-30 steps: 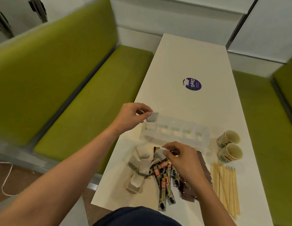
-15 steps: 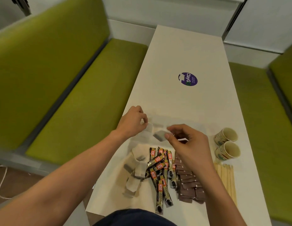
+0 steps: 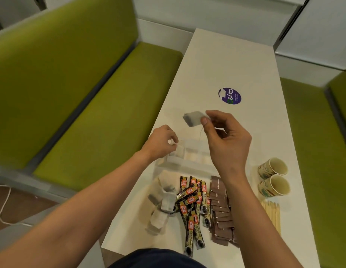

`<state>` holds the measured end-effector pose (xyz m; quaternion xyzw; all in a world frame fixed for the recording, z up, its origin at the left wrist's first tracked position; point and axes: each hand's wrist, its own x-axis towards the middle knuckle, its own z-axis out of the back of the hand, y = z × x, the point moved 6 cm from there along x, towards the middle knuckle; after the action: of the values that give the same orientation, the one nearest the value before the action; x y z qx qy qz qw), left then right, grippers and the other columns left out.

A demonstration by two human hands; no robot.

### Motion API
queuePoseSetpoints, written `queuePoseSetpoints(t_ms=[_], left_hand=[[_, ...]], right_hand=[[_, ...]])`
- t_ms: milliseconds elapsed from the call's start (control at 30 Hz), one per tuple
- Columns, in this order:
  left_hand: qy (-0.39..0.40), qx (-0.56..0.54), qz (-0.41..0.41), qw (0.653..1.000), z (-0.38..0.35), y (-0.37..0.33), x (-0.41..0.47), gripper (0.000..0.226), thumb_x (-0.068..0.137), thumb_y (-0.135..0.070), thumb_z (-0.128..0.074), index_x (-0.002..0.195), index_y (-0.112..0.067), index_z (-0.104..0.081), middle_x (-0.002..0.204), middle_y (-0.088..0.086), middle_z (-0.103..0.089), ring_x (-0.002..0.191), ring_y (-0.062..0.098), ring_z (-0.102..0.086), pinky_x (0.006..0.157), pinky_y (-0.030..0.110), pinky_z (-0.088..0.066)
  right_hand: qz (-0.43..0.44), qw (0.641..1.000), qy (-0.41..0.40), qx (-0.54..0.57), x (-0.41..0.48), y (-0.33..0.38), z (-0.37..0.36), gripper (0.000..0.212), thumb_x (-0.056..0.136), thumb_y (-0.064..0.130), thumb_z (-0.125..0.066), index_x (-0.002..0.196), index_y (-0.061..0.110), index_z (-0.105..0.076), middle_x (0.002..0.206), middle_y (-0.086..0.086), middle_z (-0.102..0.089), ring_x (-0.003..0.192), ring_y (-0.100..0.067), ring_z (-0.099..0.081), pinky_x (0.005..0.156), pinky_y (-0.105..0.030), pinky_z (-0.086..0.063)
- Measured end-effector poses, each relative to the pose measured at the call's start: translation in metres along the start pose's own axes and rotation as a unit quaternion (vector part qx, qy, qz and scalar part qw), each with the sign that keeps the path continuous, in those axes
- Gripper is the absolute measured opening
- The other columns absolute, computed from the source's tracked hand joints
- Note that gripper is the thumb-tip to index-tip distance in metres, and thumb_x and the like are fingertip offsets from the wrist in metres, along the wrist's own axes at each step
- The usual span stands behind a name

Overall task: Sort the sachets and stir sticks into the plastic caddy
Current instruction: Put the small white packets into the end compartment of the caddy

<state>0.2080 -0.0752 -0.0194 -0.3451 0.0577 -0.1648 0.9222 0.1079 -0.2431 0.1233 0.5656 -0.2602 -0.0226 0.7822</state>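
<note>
**Tea bag up high, caddy straight below**

Left hand (image 3: pixel 162 142) pinches a tea bag at the left end of the clear caddy (image 3: pixel 189 159), fingers closed. Moving right, the right hand (image 3: pixel 225 141) holds a second tea bag (image 3: pixel 193 118) in the air, thumb and finger shut on its corner. The caddy lies below and nearer the body, its long side running left to right, so the drop should go down.
</note>
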Motion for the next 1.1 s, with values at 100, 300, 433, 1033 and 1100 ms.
queuePoseSetpoints(t_ms=[100,300,433,1033,1100], left_hand=[[-0.005,-0.071,0.014,0.997,0.006,0.008,-0.006,0.011,0.087,-0.015,-0.07,0.094,-0.021,-0.077,0.107,-0.003,-0.066,0.099,0.009,-0.064,0.087,0.023,-0.05],[-0.074,-0.184,0.066,0.978,0.02,0.034,-0.033,0.024,0.096,-0.015,-0.057,0.108,-0.028,-0.073,0.117,-0.014,-0.066,0.107,0.003,-0.061,0.09,0.018,-0.043],[-0.097,-0.237,0.102,0.961,0.021,0.056,-0.056,0.025,0.095,-0.013,-0.058,0.111,-0.027,-0.072,0.105,-0.021,-0.062,0.098,0.005,-0.06,0.084,0.025,-0.047],[0.11,-0.186,0.011,0.976,-0.019,0.05,-0.135,0.03,0.085,-0.043,-0.078,0.113,-0.031,-0.075,0.104,-0.012,-0.065,0.092,0.008,-0.066,0.081,0.022,-0.053],[0.111,-0.172,0.002,0.979,-0.023,0.049,-0.14,0.028,0.086,-0.041,-0.077,0.112,-0.03,-0.076,0.103,-0.01,-0.064,0.088,0.008,-0.066,0.078,0.019,-0.051]], right_hand=[[-0.03,0.998,0.048,-0.023,0.007,-0.025,-0.02,0.013,0.092,0.018,-0.076,0.104,0.021,-0.077,0.091,0.015,-0.075,0.081,-0.001,-0.069,0.071,-0.017,-0.053],[-0.09,0.949,0.246,-0.174,0.006,-0.096,-0.06,0.011,0.091,0.027,-0.076,0.101,0.025,-0.078,0.083,0.017,-0.072,0.074,0.004,-0.062,0.068,-0.016,-0.043],[-0.076,0.904,0.322,-0.271,-0.005,-0.12,-0.077,0.013,0.093,0.025,-0.073,0.104,0.022,-0.078,0.093,0.008,-0.075,0.079,0.0,-0.061,0.069,-0.009,-0.041],[0.042,0.917,0.3,-0.261,-0.066,-0.082,-0.07,0.017,0.096,0.024,-0.067,0.11,0.02,-0.076,0.094,0.007,-0.063,0.073,-0.003,-0.056,0.074,-0.024,-0.049],[0.015,0.881,0.378,-0.283,-0.088,-0.095,-0.081,0.021,0.099,0.021,-0.062,0.114,0.02,-0.076,0.105,0.004,-0.07,0.083,-0.01,-0.064,0.084,-0.032,-0.053]])
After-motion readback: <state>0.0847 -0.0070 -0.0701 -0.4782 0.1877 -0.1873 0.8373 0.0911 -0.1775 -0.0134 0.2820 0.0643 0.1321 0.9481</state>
